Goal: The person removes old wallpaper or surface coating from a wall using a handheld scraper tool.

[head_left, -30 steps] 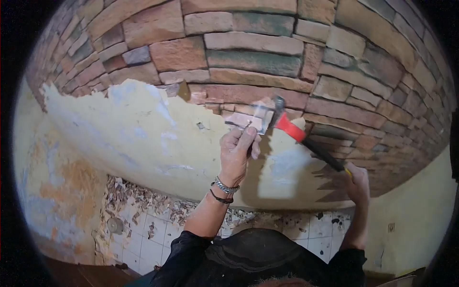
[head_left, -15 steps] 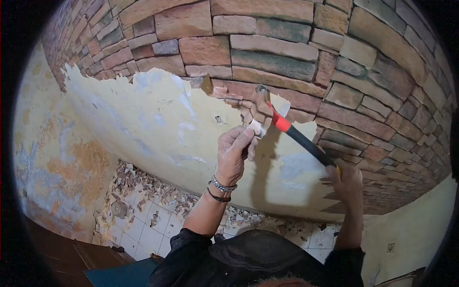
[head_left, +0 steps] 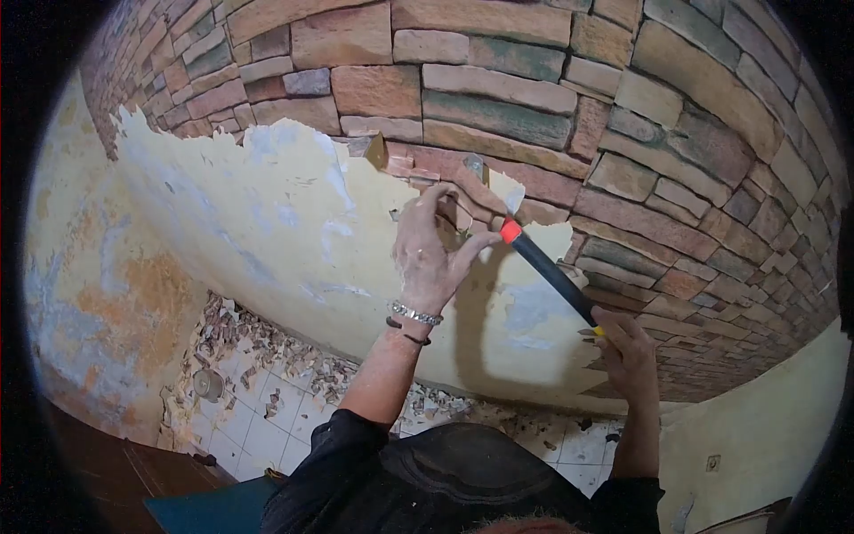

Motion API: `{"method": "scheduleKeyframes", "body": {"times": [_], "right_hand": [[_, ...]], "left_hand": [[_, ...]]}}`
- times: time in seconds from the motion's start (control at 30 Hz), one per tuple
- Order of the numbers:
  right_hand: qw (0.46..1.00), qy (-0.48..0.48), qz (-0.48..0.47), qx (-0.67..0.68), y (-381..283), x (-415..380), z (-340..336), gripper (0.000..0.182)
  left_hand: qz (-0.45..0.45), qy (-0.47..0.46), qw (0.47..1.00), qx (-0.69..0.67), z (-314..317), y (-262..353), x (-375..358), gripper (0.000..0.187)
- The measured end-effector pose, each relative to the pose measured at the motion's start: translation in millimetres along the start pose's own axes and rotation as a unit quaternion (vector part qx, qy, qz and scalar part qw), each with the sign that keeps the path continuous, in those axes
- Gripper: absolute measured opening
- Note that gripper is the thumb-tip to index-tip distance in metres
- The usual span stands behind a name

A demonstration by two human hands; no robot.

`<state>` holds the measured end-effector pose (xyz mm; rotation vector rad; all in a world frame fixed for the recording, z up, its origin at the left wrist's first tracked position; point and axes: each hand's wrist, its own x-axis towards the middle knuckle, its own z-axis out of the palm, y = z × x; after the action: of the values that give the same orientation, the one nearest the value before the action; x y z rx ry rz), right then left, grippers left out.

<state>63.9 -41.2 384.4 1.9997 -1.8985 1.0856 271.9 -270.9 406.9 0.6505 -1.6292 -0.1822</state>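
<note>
My left hand (head_left: 429, 249) is at the torn lower edge of the stone-patterned wallpaper (head_left: 494, 93), thumb and fingers spread apart around a small loose flap. The fingertips overlap the flap, so contact is hard to judge. My right hand (head_left: 627, 356) grips a long-handled scraper (head_left: 551, 267) with a black handle, a red collar and a yellow end. Its grey head (head_left: 476, 166) lies against the wallpaper just above the tear, to the right of my left fingers. A pale torn tongue of wallpaper (head_left: 507, 190) hangs beside the head.
Bare yellowish wall (head_left: 267, 209) with bluish patches spreads below the tear. Paper scraps (head_left: 311, 365) litter the white floor tiles (head_left: 245, 414) along the wall's foot, near a round can-like object (head_left: 208, 384). A brown wooden surface (head_left: 107, 454) stands at lower left, a socket (head_left: 713, 463) at right.
My left hand has released the small pale paper piece it pinched, opened its fingers and moved slightly up and left to the tear. The scraper's head stays near the same wall spot.
</note>
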Motion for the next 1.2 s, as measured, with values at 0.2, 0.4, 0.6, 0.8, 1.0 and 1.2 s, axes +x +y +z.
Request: {"method": "scheduleKeyframes", "body": {"times": [0.2, 0.4, 0.6, 0.8, 1.0, 1.2], "right_hand": [[0.996, 0.024, 0.023, -0.085, 0.5, -0.4, -24.5, 0.04], [0.995, 0.021, -0.002, -0.099, -4.1, 25.6, -4.6, 0.043], [0.996, 0.011, -0.008, -0.091, -3.8, 12.6, -19.5, 0.048], [0.991, 0.019, -0.11, -0.073, -42.9, 78.2, 56.2, 0.046], [0.998, 0.031, 0.005, -0.05, -37.2, 37.0, 25.5, 0.038], [0.998, 0.052, -0.031, 0.005, -77.3, 103.9, 67.6, 0.036]], "left_hand": [[0.068, 0.0, 0.998, 0.016, 3.6, -20.8, -0.5, 0.022], [0.032, 0.032, 0.998, -0.051, -6.6, -32.1, -3.7, 0.012], [0.016, 0.041, 0.997, -0.069, -23.4, -31.8, 0.7, 0.009], [-0.005, 0.063, 0.993, -0.097, -46.2, -37.4, 2.7, 0.006], [-0.087, 0.124, 0.989, 0.002, -124.4, -88.9, 5.3, 0.017], [-0.135, 0.135, 0.982, -0.012, -136.4, -95.9, 32.3, 0.036]]}}
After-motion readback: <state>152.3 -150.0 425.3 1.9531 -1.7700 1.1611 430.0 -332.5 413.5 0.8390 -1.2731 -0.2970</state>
